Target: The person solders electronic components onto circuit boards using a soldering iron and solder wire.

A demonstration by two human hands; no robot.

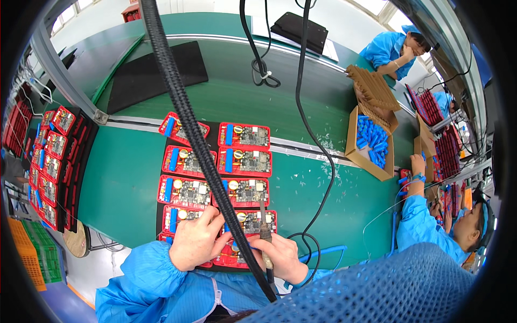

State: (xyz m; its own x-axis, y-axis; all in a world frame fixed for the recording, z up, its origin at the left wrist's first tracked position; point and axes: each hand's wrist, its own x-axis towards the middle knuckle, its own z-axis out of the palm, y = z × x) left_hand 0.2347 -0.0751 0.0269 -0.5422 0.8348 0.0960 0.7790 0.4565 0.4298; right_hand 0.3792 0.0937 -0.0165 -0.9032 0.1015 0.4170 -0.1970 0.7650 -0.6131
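In front of me, red plastic housings with green-grey circuit boards (250,161) lie in two columns on a black mat. Each fully visible one carries a blue cylindrical part (229,135) along its left side. My left hand (196,239) is over the nearest housings, its fingers bent and pinched at a board. What they hold, if anything, is too small to make out. Beside it, my right hand (280,255) is closed around a soldering iron (265,232), whose metal tip points away from me over a board. The braided black cable hides part of the left column.
Stacked housings (54,145) stand on black trays at the left. A cardboard box (371,164) of blue cylinders sits at the right, near scattered white scraps (318,156). Black cables (301,91) hang across the bench. Two co-workers in blue (431,226) sit at the right.
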